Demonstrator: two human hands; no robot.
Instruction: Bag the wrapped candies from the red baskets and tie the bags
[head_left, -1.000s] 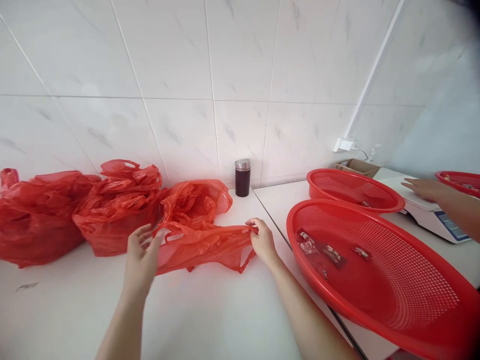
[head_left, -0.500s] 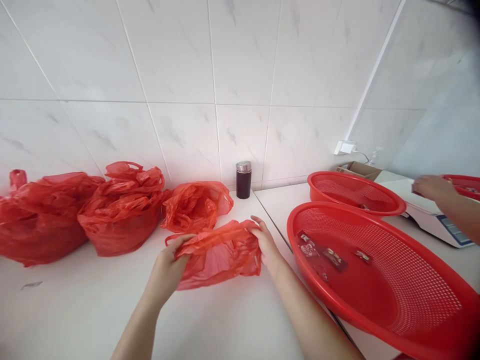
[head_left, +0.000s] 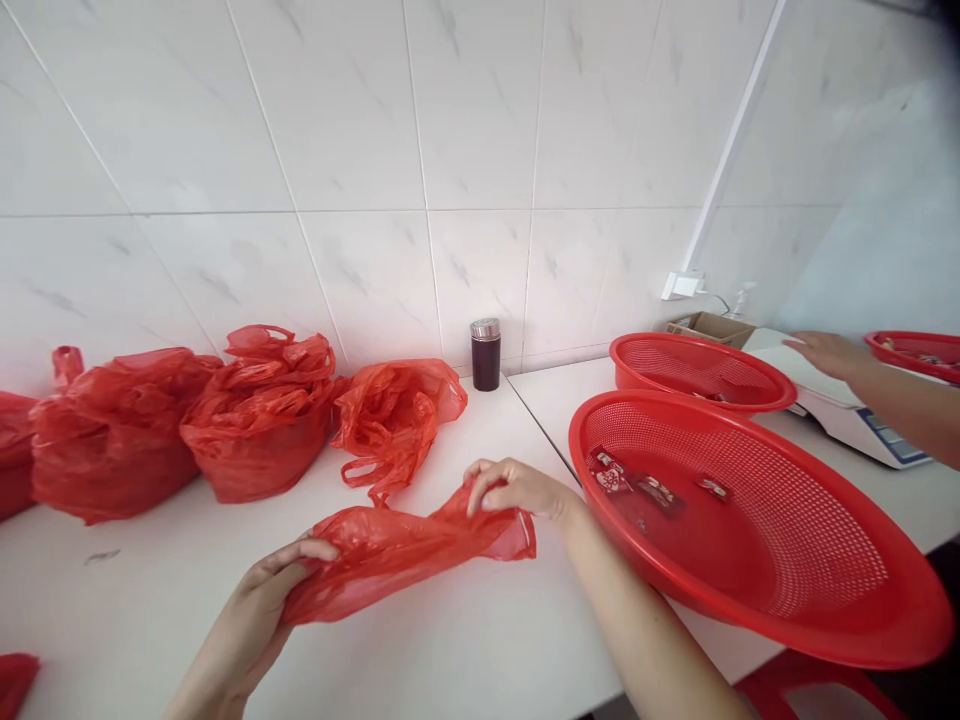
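White table [head_left: 420, 665] is standing against marbled tile wall [head_left: 352, 120]. Left hand [head_left: 256, 602] is pinching one end of red bag [head_left: 397, 555], fingers closing on film; right hand [head_left: 521, 488] is pinching it near other end. Bag is stretching aslant above table front, looking narrower than its wide-mouthed shape half a second ago; left hand is now sitting lower, farther left. Just behind, loose bag heap [head_left: 394, 405] is now trailing loops forward. Rightward, large basket [head_left: 757, 545] is holding wrapped pieces [head_left: 658, 491]. Beyond, co-worker's hand [head_left: 831, 354] is reaching over scale [head_left: 862, 425].
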